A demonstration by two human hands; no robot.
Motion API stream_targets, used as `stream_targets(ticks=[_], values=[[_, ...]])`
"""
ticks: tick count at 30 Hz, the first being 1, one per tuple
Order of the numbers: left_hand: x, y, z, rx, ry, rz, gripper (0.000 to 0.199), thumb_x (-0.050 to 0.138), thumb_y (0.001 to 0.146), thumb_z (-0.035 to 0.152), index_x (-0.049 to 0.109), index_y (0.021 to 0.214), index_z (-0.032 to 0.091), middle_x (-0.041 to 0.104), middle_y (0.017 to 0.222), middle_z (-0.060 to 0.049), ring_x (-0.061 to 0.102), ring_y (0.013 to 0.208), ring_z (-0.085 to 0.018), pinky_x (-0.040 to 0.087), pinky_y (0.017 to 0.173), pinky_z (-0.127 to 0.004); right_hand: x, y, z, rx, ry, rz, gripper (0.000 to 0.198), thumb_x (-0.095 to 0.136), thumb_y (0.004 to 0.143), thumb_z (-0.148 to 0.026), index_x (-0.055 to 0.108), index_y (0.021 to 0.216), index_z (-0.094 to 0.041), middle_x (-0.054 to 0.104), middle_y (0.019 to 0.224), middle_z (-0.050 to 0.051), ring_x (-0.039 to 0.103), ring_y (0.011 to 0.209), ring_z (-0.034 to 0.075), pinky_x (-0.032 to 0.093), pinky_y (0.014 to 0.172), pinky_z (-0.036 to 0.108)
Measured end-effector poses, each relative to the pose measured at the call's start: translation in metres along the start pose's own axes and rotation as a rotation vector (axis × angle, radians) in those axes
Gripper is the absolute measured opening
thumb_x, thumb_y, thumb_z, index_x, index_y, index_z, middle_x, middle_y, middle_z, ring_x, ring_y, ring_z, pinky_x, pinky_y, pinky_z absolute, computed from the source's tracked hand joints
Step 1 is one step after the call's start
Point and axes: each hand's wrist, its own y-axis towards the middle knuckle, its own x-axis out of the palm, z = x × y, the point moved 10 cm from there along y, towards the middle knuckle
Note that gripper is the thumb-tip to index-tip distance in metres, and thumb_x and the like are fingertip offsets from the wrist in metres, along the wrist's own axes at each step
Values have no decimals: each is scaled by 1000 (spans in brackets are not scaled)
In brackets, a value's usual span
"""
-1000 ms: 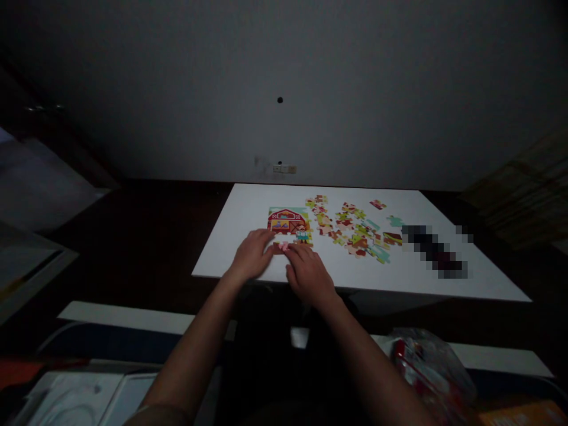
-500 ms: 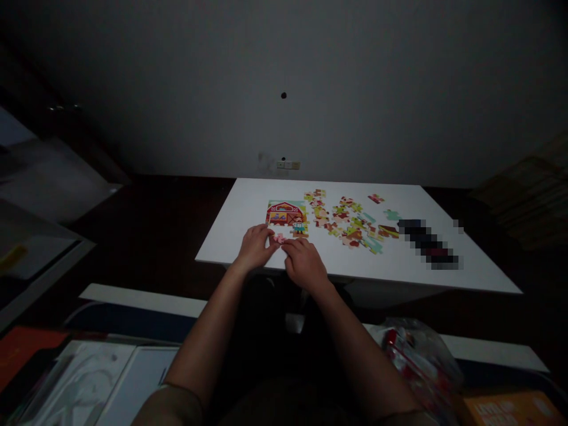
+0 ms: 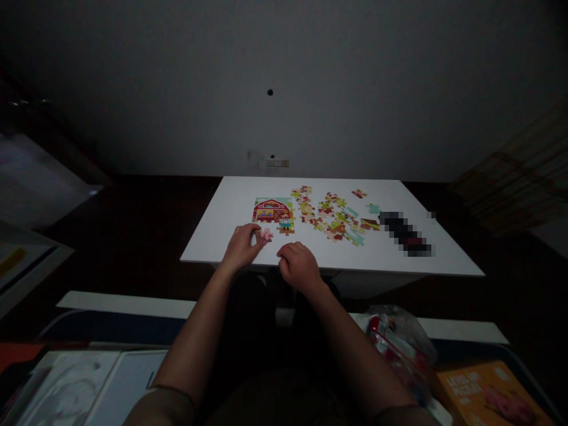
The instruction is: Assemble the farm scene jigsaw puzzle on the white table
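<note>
A pink jigsaw puzzle piece (image 3: 266,235) sits between the thumb and fingers of my left hand (image 3: 242,245), low over the white table (image 3: 231,198). Just beyond it lies a joined part of the puzzle (image 3: 271,212), showing a red barn and a figure in blue at its lower right. My right hand (image 3: 300,265) is apart from the piece, by the table's front edge. Its fingers are curled in, with nothing visible in them. Several loose puzzle pieces (image 3: 331,219) are heaped to the right of the barn section.
Blurred-out dark items (image 3: 406,234) lie on the table's right side. Behind the table is a wall with a socket plate (image 3: 277,163). Near me, a clear plastic bag (image 3: 399,337) and an orange puzzle box (image 3: 492,390) are at lower right, an open book (image 3: 84,384) at lower left.
My right hand has come away from the pink piece and back toward the table edge, fingers curled. The left hand keeps the piece. The whole view has shifted slightly.
</note>
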Motion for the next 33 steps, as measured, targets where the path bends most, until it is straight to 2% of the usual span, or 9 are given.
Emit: stream_targets(ticks=[3, 8, 11, 17, 19, 22, 25, 29, 33], values=[[1, 1, -1, -6, 8, -2, 34, 62, 79, 34, 55, 112, 27, 63, 108, -6, 54, 105, -28, 44, 90, -45, -10, -6, 15, 42, 12, 31, 31, 40, 88, -18, 64, 107, -25, 65, 106, 8, 54, 104, 25, 43, 91, 38], [3, 0, -3, 3, 36, 2, 37, 64, 78, 37, 55, 113, 25, 65, 100, -6, 57, 96, -26, 44, 86, -41, -32, -10, 61, 148, -21, 117, 30, 39, 91, -20, 61, 112, -20, 65, 108, 8, 58, 102, 22, 45, 87, 34], [2, 0, -6, -21, 53, 14, 38, 61, 80, 38, 55, 115, 24, 65, 100, -7, 58, 94, -26, 44, 84, -40, -33, -10, 80, 171, -31, 93, 27, 40, 93, -22, 62, 109, -20, 67, 107, 7, 61, 96, 21, 45, 84, 32], [1, 5, -14, -60, -53, -4, 29, 42, 92, 34, 59, 113, 22, 65, 111, -9, 59, 102, -23, 44, 89, -38, -23, -10, 82, 146, -67, 57, 26, 42, 94, -26, 63, 108, -24, 69, 103, 4, 62, 91, 20, 43, 78, 31], [1, 10, -19, -99, -105, -29, 33, 42, 92, 35, 56, 119, 21, 65, 112, -9, 60, 102, -23, 45, 88, -37, -23, -10, 84, 156, -63, 64, 25, 42, 94, -26, 64, 106, -24, 69, 102, 4, 62, 90, 20, 42, 76, 31], [-3, 19, -24, -161, -103, -54, 42, 48, 90, 39, 51, 127, 18, 67, 103, -9, 62, 89, -23, 47, 80, -36, -22, -10, 86, 156, -47, 62, 25, 42, 94, -27, 65, 103, -24, 69, 99, 4, 62, 88, 20, 40, 74, 31], [-5, 31, -21, -142, -52, -115, 36, 50, 89, 39, 57, 118, 19, 68, 96, -8, 61, 84, -23, 46, 77, -35, -24, -10, 87, 133, -20, 70, 25, 41, 94, -27, 66, 100, -25, 69, 95, 4, 62, 85, 20, 39, 72, 31], [-2, 43, -16, -85, -1, -187, 31, 50, 88, 36, 65, 110, 21, 68, 106, -8, 60, 94, -24, 45, 85, -37, -25, -10, 87, 104, -7, 104, 24, 42, 93, -26, 66, 96, -24, 68, 88, 4, 61, 81, 20, 38, 68, 32], [1, 38, -15, -51, 40, -140, 30, 47, 89, 31, 69, 107, 22, 66, 112, -8, 59, 103, -24, 43, 94, -39, -24, -9, 88, 82, -13, 126, 22, 43, 93, -27, 64, 90, -25, 67, 85, 4, 59, 77, 20, 36, 65, 32]])
